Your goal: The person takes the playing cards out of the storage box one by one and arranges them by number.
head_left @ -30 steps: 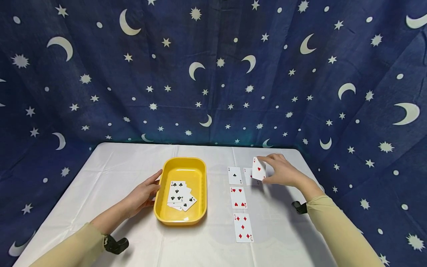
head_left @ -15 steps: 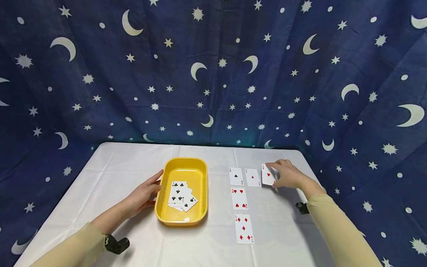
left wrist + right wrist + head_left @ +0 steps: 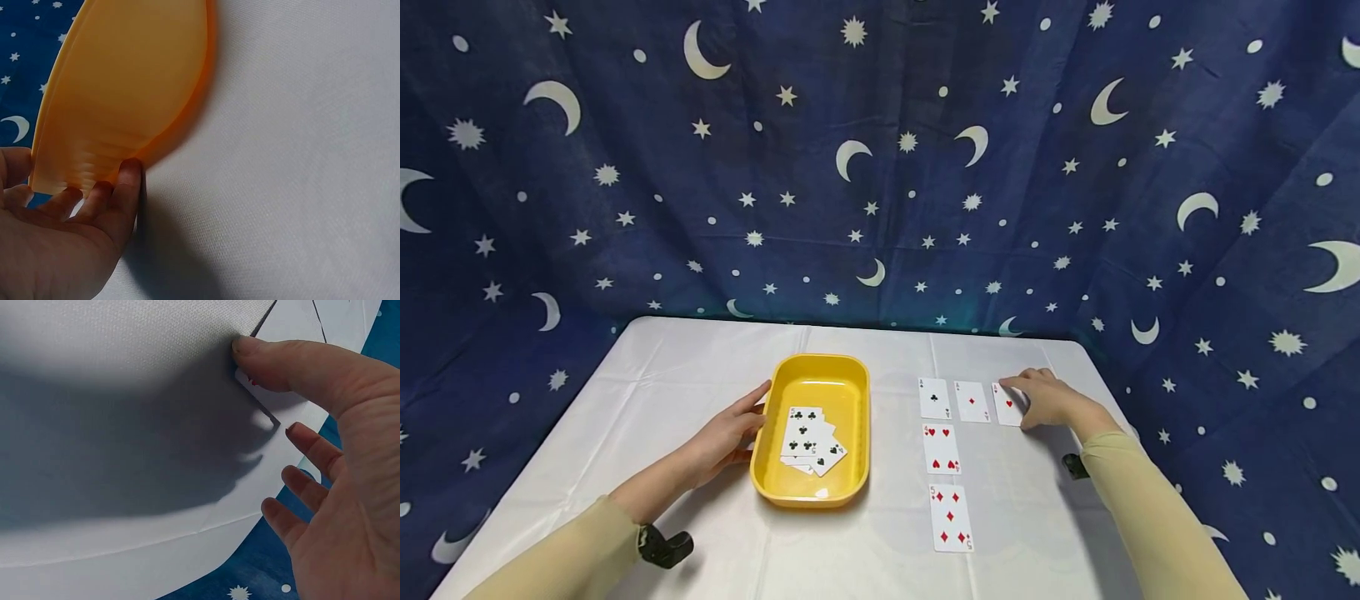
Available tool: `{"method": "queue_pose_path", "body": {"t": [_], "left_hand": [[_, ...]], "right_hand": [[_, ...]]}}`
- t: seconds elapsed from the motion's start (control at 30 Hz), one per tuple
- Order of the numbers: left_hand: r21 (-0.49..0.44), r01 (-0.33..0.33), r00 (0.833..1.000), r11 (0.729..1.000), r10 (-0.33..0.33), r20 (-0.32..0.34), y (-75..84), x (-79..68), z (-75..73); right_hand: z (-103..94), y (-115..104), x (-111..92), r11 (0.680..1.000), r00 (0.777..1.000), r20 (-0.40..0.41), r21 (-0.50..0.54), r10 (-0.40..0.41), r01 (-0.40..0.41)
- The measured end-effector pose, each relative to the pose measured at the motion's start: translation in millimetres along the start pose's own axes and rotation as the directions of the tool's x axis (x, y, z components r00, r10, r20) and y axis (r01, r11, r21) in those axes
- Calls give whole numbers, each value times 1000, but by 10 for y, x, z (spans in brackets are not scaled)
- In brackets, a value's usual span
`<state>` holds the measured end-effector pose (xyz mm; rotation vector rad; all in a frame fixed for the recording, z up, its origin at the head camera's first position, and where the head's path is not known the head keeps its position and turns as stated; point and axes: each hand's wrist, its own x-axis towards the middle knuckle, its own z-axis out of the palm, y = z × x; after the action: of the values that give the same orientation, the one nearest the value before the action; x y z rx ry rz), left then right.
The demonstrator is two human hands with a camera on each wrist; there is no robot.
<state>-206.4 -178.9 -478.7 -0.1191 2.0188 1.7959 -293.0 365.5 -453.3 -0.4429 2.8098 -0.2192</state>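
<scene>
My right hand (image 3: 1047, 397) is at the ace of hearts (image 3: 1007, 405), which lies on the white table. Its thumb (image 3: 269, 361) touches one edge near a corner, and in the head view a finger reaches the far edge. The other fingers stand off the card in the right wrist view. My left hand (image 3: 724, 439) holds the left side of a yellow tray (image 3: 820, 367), fingertips against its outer wall (image 3: 125, 81). Inside the tray lie a five of clubs (image 3: 801, 425), a four of spades (image 3: 831, 456) and a mostly covered card.
Left of the ace of hearts lie the ace of diamonds (image 3: 972, 410) and ace of clubs (image 3: 935, 406). Below the ace of clubs are the four of hearts (image 3: 941, 449) and five of diamonds (image 3: 951, 521). A starry blue cloth (image 3: 805, 275) hangs behind the table.
My right hand has carried the ace of hearts right and down, from above the ace of diamonds to the table beside it. The left hand and tray have stayed put.
</scene>
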Motion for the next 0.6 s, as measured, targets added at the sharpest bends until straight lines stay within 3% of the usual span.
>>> {"method": "queue_pose_path", "body": {"t": [0.6], "left_hand": [[2, -13, 1000, 1000, 12, 19, 20, -24, 13]], "right_hand": [[-52, -37, 52, 999, 994, 97, -2, 53, -53]]}}
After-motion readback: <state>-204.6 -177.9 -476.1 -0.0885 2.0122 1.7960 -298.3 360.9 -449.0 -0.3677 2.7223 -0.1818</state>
